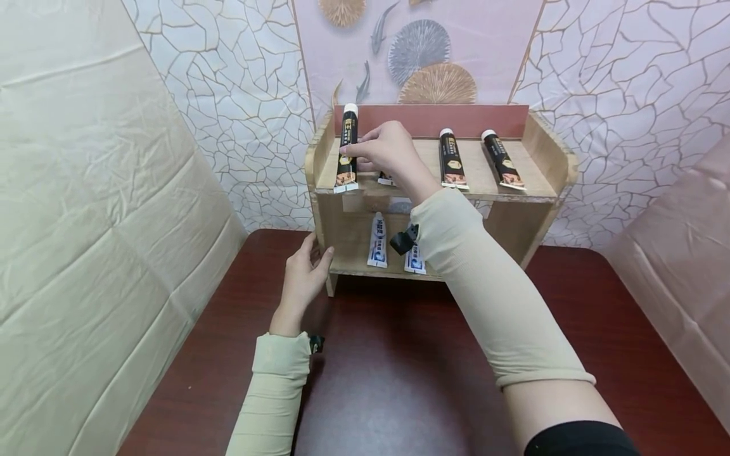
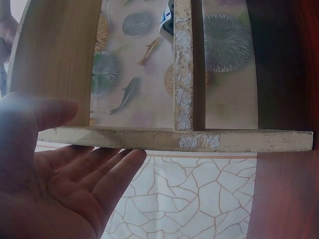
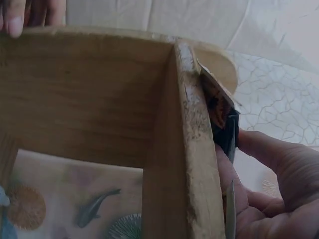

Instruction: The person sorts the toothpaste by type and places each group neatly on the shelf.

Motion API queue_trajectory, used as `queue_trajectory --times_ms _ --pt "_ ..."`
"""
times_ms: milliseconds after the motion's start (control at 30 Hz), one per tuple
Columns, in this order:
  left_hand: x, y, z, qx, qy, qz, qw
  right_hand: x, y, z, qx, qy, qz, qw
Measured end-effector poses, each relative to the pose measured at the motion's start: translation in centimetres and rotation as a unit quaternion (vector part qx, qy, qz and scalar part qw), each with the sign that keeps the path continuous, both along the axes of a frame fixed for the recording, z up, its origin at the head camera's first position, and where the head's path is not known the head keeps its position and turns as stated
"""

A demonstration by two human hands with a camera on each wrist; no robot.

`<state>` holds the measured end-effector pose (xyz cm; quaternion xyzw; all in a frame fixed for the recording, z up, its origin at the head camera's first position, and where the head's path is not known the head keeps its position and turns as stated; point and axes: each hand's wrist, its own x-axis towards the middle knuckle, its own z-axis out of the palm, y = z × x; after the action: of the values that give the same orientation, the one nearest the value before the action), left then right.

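Note:
On the top board of a small wooden shelf point(image 1: 435, 195), my right hand point(image 1: 388, 149) pinches a black toothpaste tube point(image 1: 347, 145) at the left end. Its white cap points away and its crimped end lies at the board's front edge. From the right wrist, the tube point(image 3: 229, 129) shows between thumb and fingers beside that edge. Another black tube point(image 1: 386, 179) is mostly hidden behind my right hand. Lower down, my left hand point(image 1: 303, 275) holds the shelf's left side panel point(image 2: 149, 138), thumb on the inner side and fingers along the outer side.
Two more black tubes, one upright-facing point(image 1: 452, 161) and one slanted point(image 1: 503, 161), lie on the top board's right half. Below, a white-and-blue tube point(image 1: 377, 244) and a second white tube point(image 1: 415, 259) lie on the lower board. The shelf stands on a dark red table point(image 1: 388, 380).

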<state>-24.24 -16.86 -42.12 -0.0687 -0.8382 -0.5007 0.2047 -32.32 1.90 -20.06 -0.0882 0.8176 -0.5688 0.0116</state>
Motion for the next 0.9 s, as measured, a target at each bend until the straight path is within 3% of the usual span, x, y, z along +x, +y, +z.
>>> queue_trajectory --times_ms 100,300,667,900 --pt "0.0 0.0 -0.1 0.005 0.004 0.000 1.0000 -0.3 -0.3 0.2 0.057 0.009 -0.014 0.998" --pt "-0.1 0.0 -0.1 0.003 0.006 0.000 1.0000 -0.5 -0.3 0.3 0.179 0.042 -0.015 0.983" --pt "0.0 -0.1 0.1 -0.009 -0.003 0.001 1.0000 0.0 0.5 0.5 0.117 0.016 0.027 0.993" --pt "0.1 0.0 0.0 -0.004 -0.003 -0.002 1.0000 0.0 1.1 0.2 0.112 0.030 0.043 0.992"
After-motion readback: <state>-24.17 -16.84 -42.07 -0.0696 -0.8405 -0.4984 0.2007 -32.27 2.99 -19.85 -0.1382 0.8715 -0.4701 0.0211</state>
